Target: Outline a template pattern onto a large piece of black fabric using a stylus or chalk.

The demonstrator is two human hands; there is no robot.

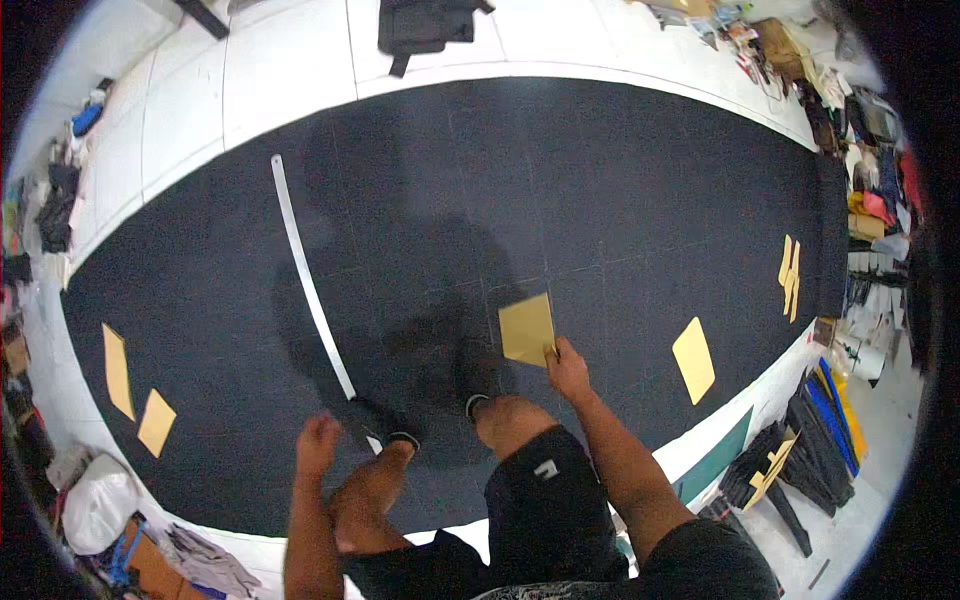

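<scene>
Card (526, 330) extends up-left from the right hand (567, 369) pinching its lower-right corner — left hand (319, 443) too blurred to tell.

One black cloth (650, 180) carries one long ruler (307, 275), two tan cards (117, 373) near its left edge, one yellowish panel (693, 361) toward its right, and at least two narrow strips (785, 262) by its right edge, exact number unclear. Two hands (568, 372), one gripped plate (525, 331).
</scene>
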